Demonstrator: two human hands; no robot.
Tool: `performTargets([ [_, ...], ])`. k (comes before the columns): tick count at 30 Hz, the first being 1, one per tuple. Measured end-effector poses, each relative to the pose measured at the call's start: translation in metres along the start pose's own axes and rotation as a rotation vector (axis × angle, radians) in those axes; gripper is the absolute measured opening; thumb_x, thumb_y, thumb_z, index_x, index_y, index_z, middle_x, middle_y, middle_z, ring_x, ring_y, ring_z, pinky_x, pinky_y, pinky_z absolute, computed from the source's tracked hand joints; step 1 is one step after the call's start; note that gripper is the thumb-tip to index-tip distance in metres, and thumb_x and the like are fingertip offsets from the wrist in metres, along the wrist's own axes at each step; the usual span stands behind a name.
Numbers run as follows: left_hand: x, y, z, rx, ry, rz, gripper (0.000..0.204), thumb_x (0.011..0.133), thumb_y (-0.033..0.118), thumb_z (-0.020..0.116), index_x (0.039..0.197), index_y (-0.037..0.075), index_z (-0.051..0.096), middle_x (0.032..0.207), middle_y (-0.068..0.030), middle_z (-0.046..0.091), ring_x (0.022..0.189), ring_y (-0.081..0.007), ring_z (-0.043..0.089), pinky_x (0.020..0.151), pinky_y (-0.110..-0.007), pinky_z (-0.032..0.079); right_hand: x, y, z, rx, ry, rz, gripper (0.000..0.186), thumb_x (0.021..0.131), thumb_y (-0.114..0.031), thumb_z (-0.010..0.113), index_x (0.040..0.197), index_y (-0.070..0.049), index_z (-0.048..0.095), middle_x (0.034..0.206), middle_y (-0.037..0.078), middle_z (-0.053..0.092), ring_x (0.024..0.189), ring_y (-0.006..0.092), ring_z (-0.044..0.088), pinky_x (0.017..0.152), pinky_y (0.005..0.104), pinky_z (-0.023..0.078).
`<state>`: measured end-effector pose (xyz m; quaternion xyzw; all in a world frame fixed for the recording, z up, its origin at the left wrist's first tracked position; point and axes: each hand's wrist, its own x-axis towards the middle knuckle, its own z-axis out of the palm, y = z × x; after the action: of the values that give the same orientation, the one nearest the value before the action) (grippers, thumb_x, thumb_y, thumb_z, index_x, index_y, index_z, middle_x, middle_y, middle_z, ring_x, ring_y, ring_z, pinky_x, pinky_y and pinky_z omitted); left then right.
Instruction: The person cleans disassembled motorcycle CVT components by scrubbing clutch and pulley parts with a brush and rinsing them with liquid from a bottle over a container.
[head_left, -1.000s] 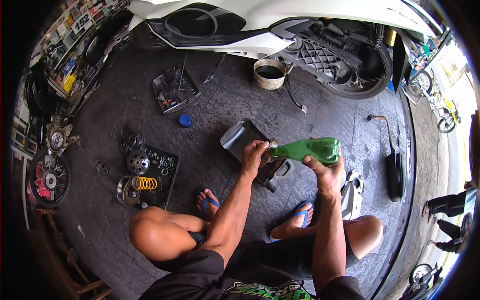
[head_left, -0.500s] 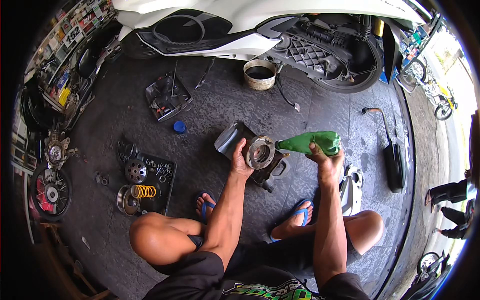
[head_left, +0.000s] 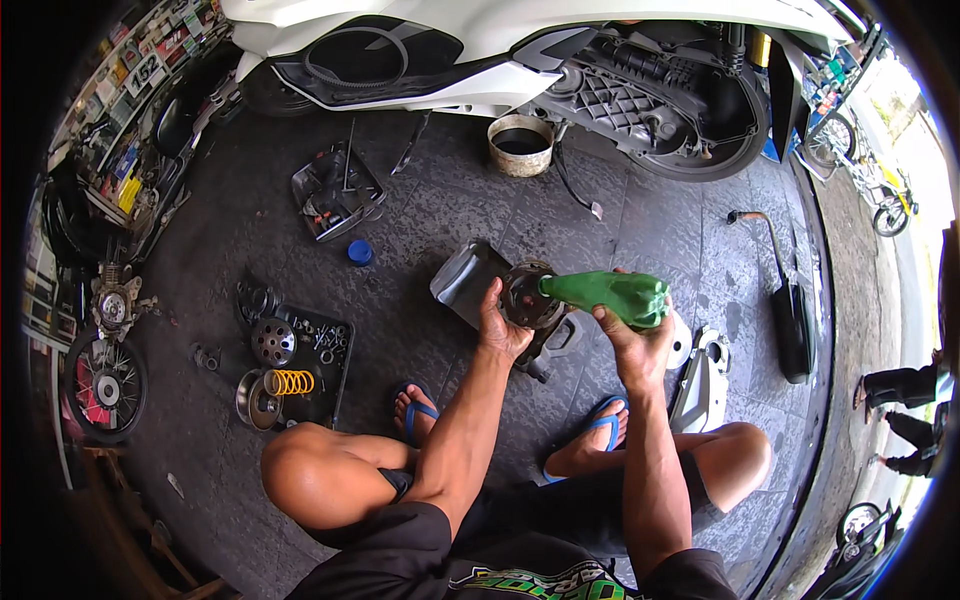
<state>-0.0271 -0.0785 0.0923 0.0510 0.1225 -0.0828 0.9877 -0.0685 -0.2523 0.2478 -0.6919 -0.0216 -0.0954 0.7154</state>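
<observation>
My right hand (head_left: 636, 338) grips a green plastic bottle (head_left: 612, 296), tipped on its side with its neck pointing left at a round metal clutch part (head_left: 528, 296). My left hand (head_left: 499, 327) holds that round part by its lower left edge, above a dark rectangular tray (head_left: 466, 281) on the floor. I am squatting, with both feet in blue sandals (head_left: 600, 428) just below the tray.
A white scooter (head_left: 520, 50) with its engine side open stands at the top, a tin of dark oil (head_left: 520, 146) under it. To the left are a parts tray with a yellow spring (head_left: 290, 382), a tool tray (head_left: 335, 190) and a blue cap (head_left: 360, 252). An engine cover (head_left: 703, 385) lies right.
My left hand has lifted and tilted the round part so its face shows. The bottle's neck has come closer to it.
</observation>
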Motion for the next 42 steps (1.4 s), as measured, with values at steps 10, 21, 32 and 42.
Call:
performTargets([
  [10, -0.005, -0.007, 0.006, 0.087, 0.012, -0.036, 0.067, 0.091, 0.057, 0.057, 0.130, 0.002, 0.055, 0.124, -0.0171, 0.064, 0.111, -0.0316, 0.065, 0.095, -0.052, 0.055, -0.010, -0.005, 0.005, -0.084, -0.026, -0.087, 0.046, 0.078, -0.009, 0.084, 0.114, 0.000, 0.057, 0.120, 0.014, 0.068, 0.106, 0.0170, 0.064, 0.094, 0.0324, 0.052],
  [21, 0.011, 0.007, 0.003, 0.284, -0.008, 0.043, 0.061, 0.095, 0.057, 0.047, 0.116, 0.001, 0.062, 0.114, -0.0167, 0.068, 0.099, -0.0271, 0.068, 0.089, -0.043, 0.056, -0.016, -0.015, -0.005, -0.105, -0.158, -0.033, 0.043, 0.077, -0.008, 0.085, 0.110, 0.000, 0.059, 0.112, 0.012, 0.071, 0.099, 0.0152, 0.067, 0.088, 0.0303, 0.054],
  [32, 0.019, 0.009, 0.017, 0.628, 0.085, 0.324, 0.034, 0.098, 0.040, 0.057, 0.094, 0.007, 0.063, 0.082, -0.0012, 0.062, 0.077, -0.0119, 0.060, 0.074, -0.028, 0.050, -0.016, -0.010, -0.006, -0.275, -0.095, -0.071, 0.049, 0.075, -0.005, 0.085, 0.114, 0.002, 0.056, 0.117, 0.015, 0.069, 0.103, 0.0179, 0.066, 0.091, 0.0320, 0.053],
  [42, 0.018, 0.010, 0.026, 0.886, 0.186, 0.417, 0.042, 0.091, 0.036, 0.071, 0.109, -0.002, 0.063, 0.097, -0.0051, 0.065, 0.088, -0.0113, 0.059, 0.079, -0.027, 0.048, -0.012, 0.006, 0.000, -0.217, -0.002, -0.056, 0.048, 0.076, -0.008, 0.085, 0.113, 0.001, 0.056, 0.118, 0.015, 0.069, 0.104, 0.0180, 0.066, 0.092, 0.0322, 0.052],
])
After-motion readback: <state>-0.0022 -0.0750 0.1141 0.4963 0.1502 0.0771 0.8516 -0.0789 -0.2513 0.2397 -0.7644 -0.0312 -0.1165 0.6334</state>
